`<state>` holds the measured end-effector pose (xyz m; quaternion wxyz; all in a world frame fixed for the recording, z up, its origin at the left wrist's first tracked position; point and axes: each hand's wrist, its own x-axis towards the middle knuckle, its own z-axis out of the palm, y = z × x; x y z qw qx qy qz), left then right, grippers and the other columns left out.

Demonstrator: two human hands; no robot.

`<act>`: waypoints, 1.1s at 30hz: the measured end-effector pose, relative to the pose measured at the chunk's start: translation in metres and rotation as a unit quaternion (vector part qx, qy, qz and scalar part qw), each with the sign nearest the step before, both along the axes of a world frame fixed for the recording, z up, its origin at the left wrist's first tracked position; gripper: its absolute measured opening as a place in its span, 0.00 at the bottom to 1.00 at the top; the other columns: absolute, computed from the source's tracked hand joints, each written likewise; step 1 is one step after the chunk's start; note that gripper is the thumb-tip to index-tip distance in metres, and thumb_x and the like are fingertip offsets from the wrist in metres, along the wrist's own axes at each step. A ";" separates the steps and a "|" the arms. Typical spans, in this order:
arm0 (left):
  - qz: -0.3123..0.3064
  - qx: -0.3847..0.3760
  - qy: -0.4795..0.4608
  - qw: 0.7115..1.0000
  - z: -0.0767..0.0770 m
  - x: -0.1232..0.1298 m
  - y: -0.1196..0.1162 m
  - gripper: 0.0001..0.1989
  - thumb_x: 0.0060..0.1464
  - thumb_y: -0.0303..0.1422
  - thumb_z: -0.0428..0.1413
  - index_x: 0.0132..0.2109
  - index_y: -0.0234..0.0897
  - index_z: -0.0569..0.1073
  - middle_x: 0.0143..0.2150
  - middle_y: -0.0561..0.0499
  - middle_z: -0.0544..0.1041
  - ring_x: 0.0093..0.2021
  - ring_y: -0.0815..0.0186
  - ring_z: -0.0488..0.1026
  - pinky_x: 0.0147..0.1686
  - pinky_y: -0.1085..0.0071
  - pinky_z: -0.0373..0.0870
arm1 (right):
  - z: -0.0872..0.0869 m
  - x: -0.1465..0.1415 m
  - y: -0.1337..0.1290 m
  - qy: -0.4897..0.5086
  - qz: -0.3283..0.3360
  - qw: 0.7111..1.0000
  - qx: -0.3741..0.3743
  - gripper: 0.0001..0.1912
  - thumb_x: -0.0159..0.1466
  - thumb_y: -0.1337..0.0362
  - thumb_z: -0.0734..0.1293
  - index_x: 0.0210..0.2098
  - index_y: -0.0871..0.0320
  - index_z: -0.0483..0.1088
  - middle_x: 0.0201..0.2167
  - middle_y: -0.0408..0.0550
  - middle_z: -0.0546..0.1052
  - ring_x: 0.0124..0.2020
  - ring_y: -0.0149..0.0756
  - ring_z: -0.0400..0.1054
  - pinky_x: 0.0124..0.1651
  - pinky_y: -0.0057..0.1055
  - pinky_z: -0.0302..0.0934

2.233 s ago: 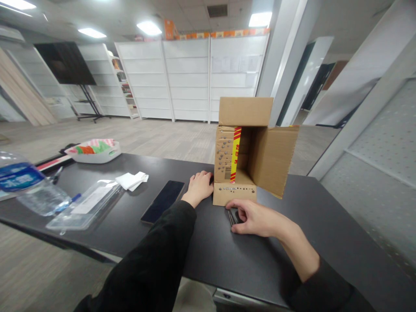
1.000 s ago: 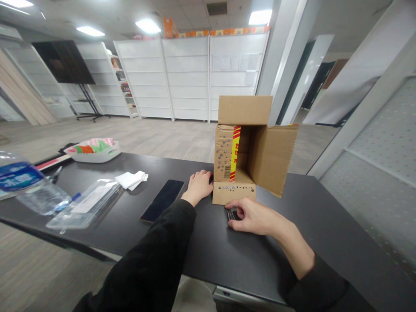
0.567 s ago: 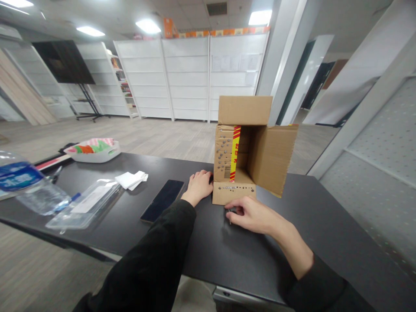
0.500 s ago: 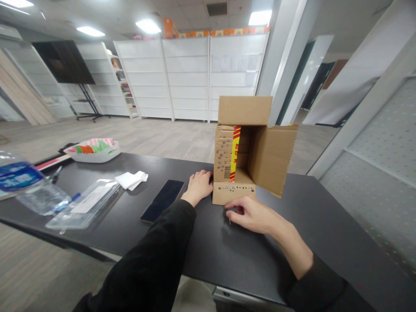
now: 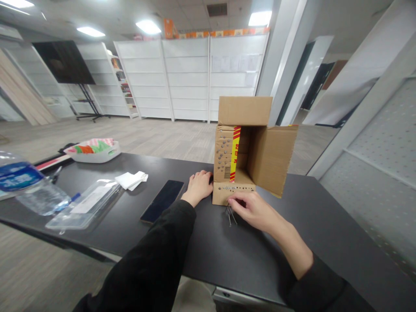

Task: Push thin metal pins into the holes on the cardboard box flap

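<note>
An open cardboard box [image 5: 225, 149] with red and yellow tape stands on its side, its mouth towards me. Its left flap is dotted with round metal heads, and the bottom flap [image 5: 218, 198] has a row of holes, some filled with metal heads. My left hand [image 5: 199, 187] lies on the table against the box's left side, fingers stretched out and holding nothing. At the bottom flap's front edge, my right hand [image 5: 251, 209] has thumb and forefinger pinched together; anything between them is hidden. Thin metal nails [image 5: 232, 217] show just under those fingertips.
A phone [image 5: 163, 200] lies left of my left arm, with folded white tissues [image 5: 131, 180] beyond. Further left are a clear plastic case [image 5: 87, 206], a water bottle [image 5: 35, 186] and a white basket [image 5: 97, 156] with coloured cloth. The black table [image 5: 328, 225] ends behind the box.
My right hand has risen slightly towards the bottom flap, and its fingers have closed to a pinch. More of the nails shows below it. My left hand and the box have stayed put.
</note>
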<state>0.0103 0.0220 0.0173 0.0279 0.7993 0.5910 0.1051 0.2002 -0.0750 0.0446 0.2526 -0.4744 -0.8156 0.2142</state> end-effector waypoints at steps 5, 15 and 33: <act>-0.001 0.001 -0.005 1.000 0.000 0.000 0.000 0.16 0.64 0.39 0.46 0.52 0.40 0.73 0.53 0.43 0.74 0.53 0.55 0.71 0.53 0.59 0.65 | -0.001 0.002 0.003 0.044 -0.057 0.995 0.071 0.17 0.70 0.59 0.58 0.37 0.58 0.76 0.34 0.49 0.80 0.34 0.37 0.72 0.40 0.32 0.62; -0.005 0.003 -0.001 1.000 0.000 -0.001 0.000 0.16 0.64 0.38 0.46 0.51 0.39 0.74 0.53 0.43 0.74 0.53 0.55 0.71 0.53 0.59 0.66 | -0.006 0.009 0.011 0.110 -0.194 0.965 0.137 0.16 0.67 0.58 0.59 0.37 0.58 0.75 0.37 0.52 0.81 0.38 0.41 0.75 0.44 0.35 0.65; -0.004 -0.002 -0.007 1.000 0.001 -0.001 -0.001 0.16 0.63 0.38 0.46 0.51 0.39 0.73 0.53 0.43 0.74 0.54 0.54 0.71 0.54 0.57 0.66 | -0.011 0.010 0.014 0.108 -0.184 0.969 0.129 0.16 0.68 0.58 0.59 0.38 0.58 0.75 0.38 0.52 0.81 0.40 0.42 0.75 0.46 0.35 0.65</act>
